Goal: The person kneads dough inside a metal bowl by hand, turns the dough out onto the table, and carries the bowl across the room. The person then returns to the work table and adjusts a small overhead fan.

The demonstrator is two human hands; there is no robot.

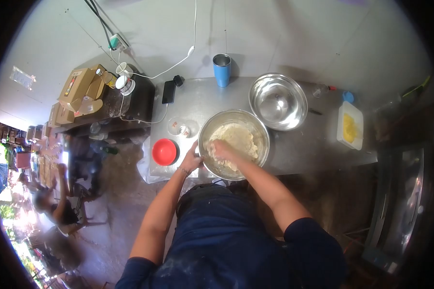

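A steel mixing bowl [264,126] stands at the front edge of the metal table, with pale, lumpy dough [238,135] inside. My left hand [192,159] grips the bowl's left rim. Down in the bowl, my right hand [222,150] is pressed into the dough with its fingers curled; they are slightly blurred and partly hidden. A red bowl [164,152] sits just left of my left hand. Near it are a small clear cup [183,130] and a clear round lid or dish [174,125]. Touching or close behind the mixing bowl is a larger, shiny steel bowl [278,103].
At the back of the table [202,91] stand a blue tumbler [222,71] and a phone [169,92] on a cable. A white tray with yellow contents [350,126] lies at the right. Cardboard boxes [79,89] are on the left counter. Another person [58,207] sits far left.
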